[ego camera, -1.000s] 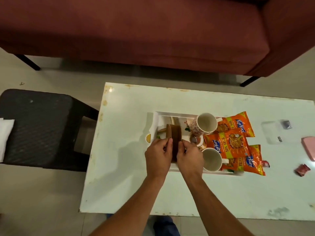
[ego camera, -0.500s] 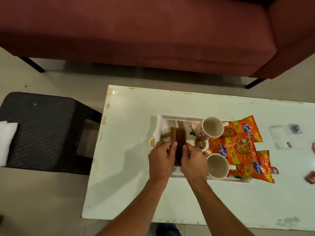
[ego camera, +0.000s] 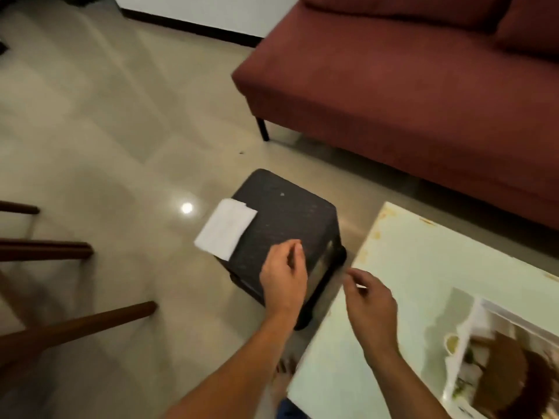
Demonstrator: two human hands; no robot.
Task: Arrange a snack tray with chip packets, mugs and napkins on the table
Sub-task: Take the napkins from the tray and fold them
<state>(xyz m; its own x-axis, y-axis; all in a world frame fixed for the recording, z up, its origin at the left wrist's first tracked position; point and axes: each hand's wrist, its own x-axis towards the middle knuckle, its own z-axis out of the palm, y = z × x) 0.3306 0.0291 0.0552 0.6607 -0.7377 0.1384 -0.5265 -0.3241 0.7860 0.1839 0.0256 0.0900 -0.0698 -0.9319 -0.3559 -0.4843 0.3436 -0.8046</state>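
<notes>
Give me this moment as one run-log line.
left hand: empty, above stool | right hand: empty, above table edge | napkin: on stool, untouched | tray: on table

A dark red sofa (ego camera: 408, 86) fills the far right, with a cushion (ego camera: 529, 28) at its far right end and a thin black leg (ego camera: 262, 128) under its near left corner. A black woven stool (ego camera: 290, 213) stands on the floor (ego camera: 106, 131) near the sofa, apart from it. The floor is glossy beige tile, with a bright spot of reflected light (ego camera: 187, 208) just left of the stool and a small dark speck (ego camera: 241, 152) between stool and sofa leg. Brown wooden chair legs (ego camera: 45, 249) reach in from the left edge, blurred. At the far side a dark baseboard (ego camera: 193, 28) runs under a pale wall (ego camera: 196, 7).
</notes>
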